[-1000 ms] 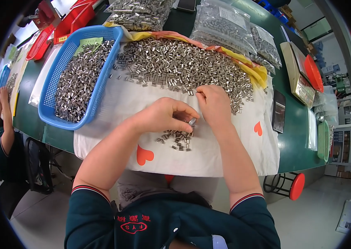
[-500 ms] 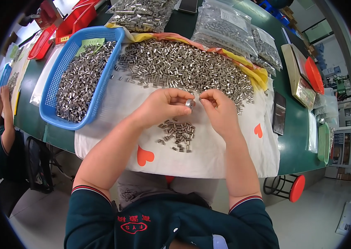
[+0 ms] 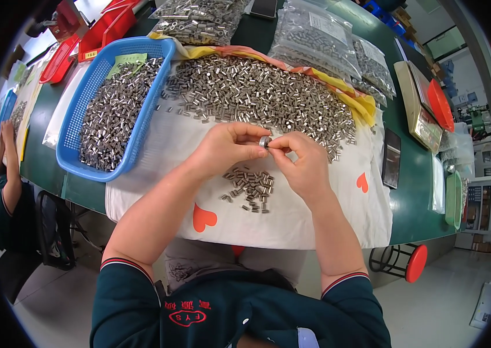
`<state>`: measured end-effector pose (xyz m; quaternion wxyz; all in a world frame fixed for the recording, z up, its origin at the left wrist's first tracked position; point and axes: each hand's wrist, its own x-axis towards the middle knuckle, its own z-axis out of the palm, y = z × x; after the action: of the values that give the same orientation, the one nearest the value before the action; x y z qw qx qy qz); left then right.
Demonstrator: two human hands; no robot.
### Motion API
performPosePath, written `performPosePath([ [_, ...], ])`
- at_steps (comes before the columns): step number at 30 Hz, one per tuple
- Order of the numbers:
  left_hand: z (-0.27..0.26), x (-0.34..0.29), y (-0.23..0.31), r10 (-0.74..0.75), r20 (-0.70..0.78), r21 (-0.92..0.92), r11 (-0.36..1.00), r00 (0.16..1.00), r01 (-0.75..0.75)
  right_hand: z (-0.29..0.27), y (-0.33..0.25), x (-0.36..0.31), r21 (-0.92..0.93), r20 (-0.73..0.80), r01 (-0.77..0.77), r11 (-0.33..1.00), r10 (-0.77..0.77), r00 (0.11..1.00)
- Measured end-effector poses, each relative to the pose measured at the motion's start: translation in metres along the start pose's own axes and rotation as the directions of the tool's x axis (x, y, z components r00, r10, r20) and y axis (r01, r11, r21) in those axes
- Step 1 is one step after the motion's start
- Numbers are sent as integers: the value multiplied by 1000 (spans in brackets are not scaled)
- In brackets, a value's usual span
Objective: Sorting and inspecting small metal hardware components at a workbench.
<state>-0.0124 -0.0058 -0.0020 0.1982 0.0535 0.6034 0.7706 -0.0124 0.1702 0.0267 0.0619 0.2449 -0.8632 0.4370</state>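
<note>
Change: both hands have stayed raised together above the cloth since half a second ago; little shift.
Left hand (image 3: 225,148): fingers pinched on the small metal piece (image 3: 265,141).
Right hand (image 3: 300,165): fingertips (image 3: 275,145) pinch the same piece from the other side.
Piece location: between both thumbs, above the small pile (image 3: 250,188).
Surroundings: white cloth (image 3: 292,220), big heap (image 3: 257,93), blue basket (image 3: 77,124).
</note>
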Motion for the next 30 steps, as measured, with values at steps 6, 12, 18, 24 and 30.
performPosePath([
  [6,0,1,-2,15,6,0,1000,1000,-15,0,-1,0,80,-17,-38,996,40,999],
  [12,1,1,1,22,6,-3,1000,1000,-22,-2,-2,1,52,-21,-14,999,15,1000],
  [18,0,1,-2,13,4,22,1000,1000,-13,1,-2,0,7,-4,0,1000,0,1000],
  [24,0,-1,1,6,-31,95,995,1000,-3,5,-1,-1,-14,-24,26,1000,-27,999],
  [30,-3,0,2,-34,41,69,997,999,31,-13,3,2,142,126,-152,978,134,983],
])
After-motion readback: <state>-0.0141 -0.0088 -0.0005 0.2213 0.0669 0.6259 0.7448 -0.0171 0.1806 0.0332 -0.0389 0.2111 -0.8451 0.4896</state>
